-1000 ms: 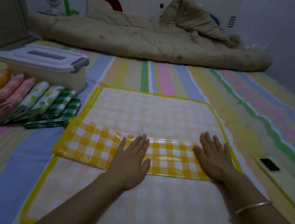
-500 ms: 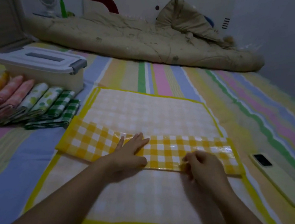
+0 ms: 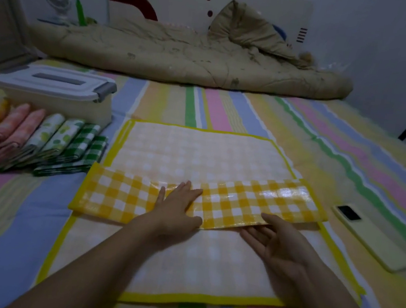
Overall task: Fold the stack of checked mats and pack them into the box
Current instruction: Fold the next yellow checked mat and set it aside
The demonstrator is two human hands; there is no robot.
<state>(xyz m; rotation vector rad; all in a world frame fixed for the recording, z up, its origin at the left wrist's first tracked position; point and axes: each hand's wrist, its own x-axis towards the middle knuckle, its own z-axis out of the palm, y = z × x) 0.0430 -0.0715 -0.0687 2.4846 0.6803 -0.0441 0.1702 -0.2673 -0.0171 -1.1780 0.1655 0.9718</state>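
Two hands work the yellow checked mat [image 3: 254,203], a folded strip across the middle of a pale spread mat [image 3: 197,153] on the bed [image 3: 227,110]. The left hand [image 3: 177,207] lies flat, pinning its centre. The right hand [image 3: 280,242], open and palm-up, slides fingers under the near edge, likely to lift the right half over. The box [image 3: 58,95] sits near the bed's left edge.

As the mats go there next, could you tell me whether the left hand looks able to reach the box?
Probably yes: the left hand lies flat on the yellow checked mat, and the box sits ahead to its left, with only low folded mats between. Its lid is on.
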